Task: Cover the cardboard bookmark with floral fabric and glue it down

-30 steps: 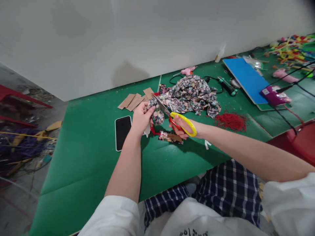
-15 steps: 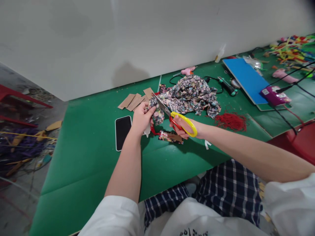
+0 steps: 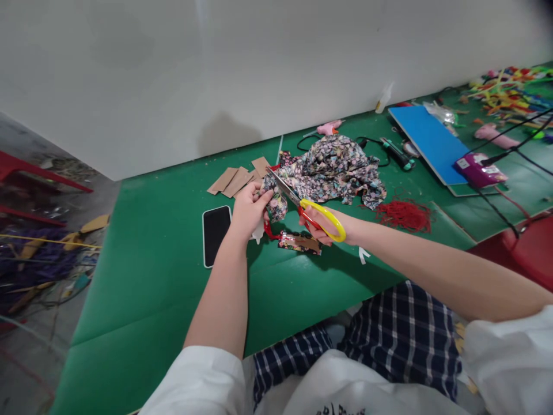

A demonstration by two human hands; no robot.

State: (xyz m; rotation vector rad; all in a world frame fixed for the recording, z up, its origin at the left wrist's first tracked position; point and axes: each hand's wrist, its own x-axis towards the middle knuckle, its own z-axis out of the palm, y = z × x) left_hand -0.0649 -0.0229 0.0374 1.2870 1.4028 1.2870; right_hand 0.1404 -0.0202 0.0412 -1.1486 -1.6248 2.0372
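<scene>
My left hand (image 3: 252, 208) pinches the near left edge of a crumpled floral fabric (image 3: 334, 167) between thumb and fingers. In my right hand (image 3: 322, 226) is a pair of scissors (image 3: 326, 216) with yellow and red handles, its blades lying across the fabric close to my left fingertips. Below the blades, a floral-covered strip with brown cardboard (image 3: 300, 242) lies on the green table. A red ribbon-like piece (image 3: 271, 231) runs beside it, and a white nozzle-shaped tip (image 3: 258, 233) shows partly under my left hand.
Brown cardboard pieces (image 3: 235, 180) and a phone (image 3: 216, 236) lie to the left. Red threads (image 3: 405, 215), a green-black cutter or tool (image 3: 397, 154), a blue board (image 3: 432, 144) and a purple box with cables (image 3: 480, 169) are to the right. A pink glue gun (image 3: 330, 128) lies behind the fabric.
The view has shifted very slightly. Both hands, the scissors and the fabric hold nearly the same positions.
</scene>
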